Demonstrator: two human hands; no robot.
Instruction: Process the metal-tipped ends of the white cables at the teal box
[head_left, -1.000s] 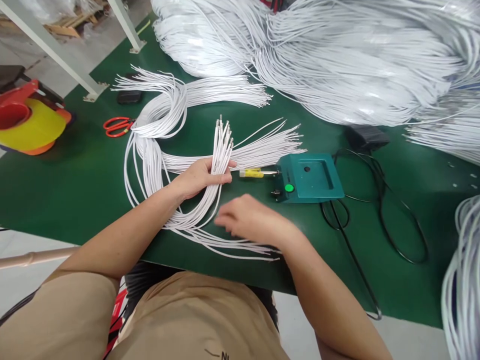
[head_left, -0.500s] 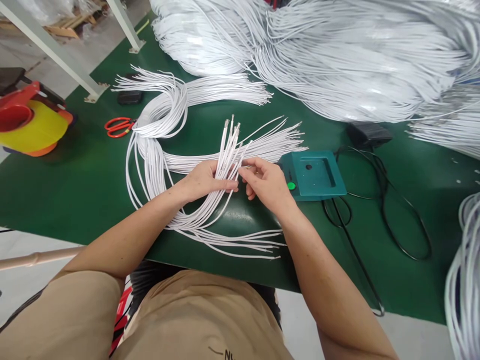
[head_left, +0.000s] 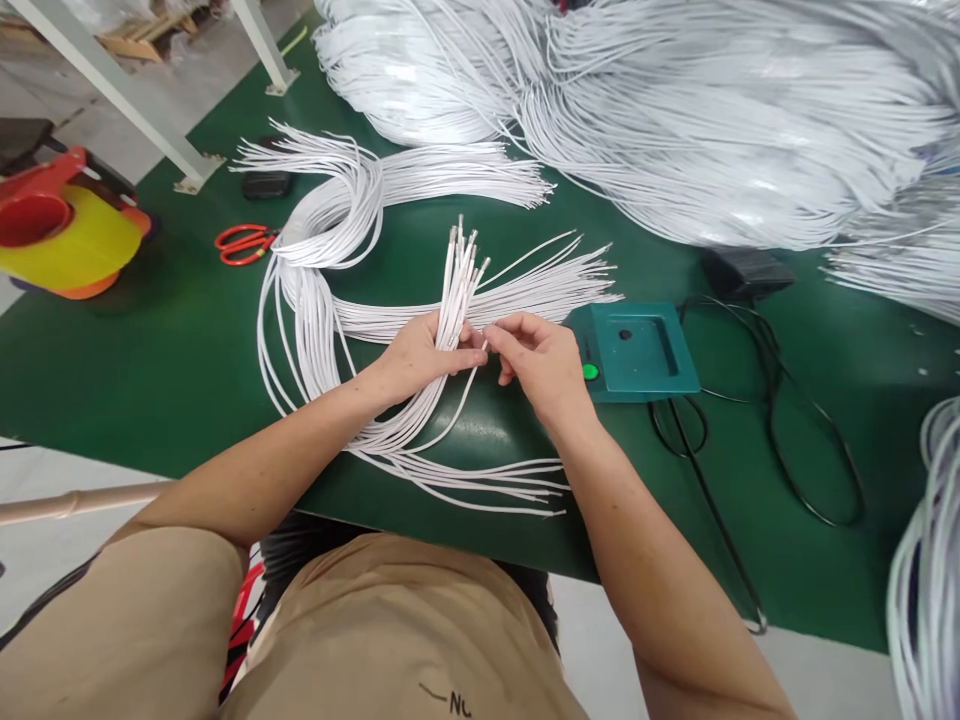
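My left hand (head_left: 420, 362) is closed round a bundle of thin white cables (head_left: 459, 282), whose metal-tipped ends fan upward above my fingers. Just to its right, my right hand (head_left: 536, 362) pinches a single white cable (head_left: 455, 405) that curves down out of the bundle. Below both hands, the cables' other ends (head_left: 487, 485) lie spread on the green table (head_left: 150, 340). A small teal test box (head_left: 637, 352) with a green button sits right of my right hand.
More loose white cables (head_left: 337, 215) loop at the left, and a huge heap (head_left: 675, 110) fills the back. Red scissors (head_left: 244, 242) lie far left. Black cords (head_left: 757, 420) trail from the teal box. Red and yellow containers (head_left: 60, 230) sit beyond the table's left edge.
My right hand rose from the table near the front edge to the bundle and pinched one cable. It now covers the yellow-handled tool seen earlier. The left hand kept its grip.
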